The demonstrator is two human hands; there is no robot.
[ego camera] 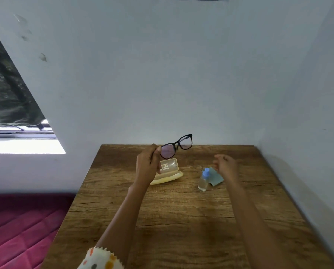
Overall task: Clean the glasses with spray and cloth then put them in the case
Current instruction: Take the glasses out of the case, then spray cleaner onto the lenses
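Observation:
My left hand [147,163] pinches the black-framed glasses [176,146] at their left end and holds them up above the table's far edge. Below them lies a cream glasses case [169,172], open, its lid raised. A small clear spray bottle [203,180] with a blue cap stands to the right of the case, and a teal cloth [216,178] lies just behind it. Above the cloth hovers my right hand [225,164], fingers loosely curled, holding nothing.
The wooden table [181,220] fits into a corner, with a white wall [181,74] behind and on the right. A pink quilted mattress [22,230] lies to the left, below a window [16,133].

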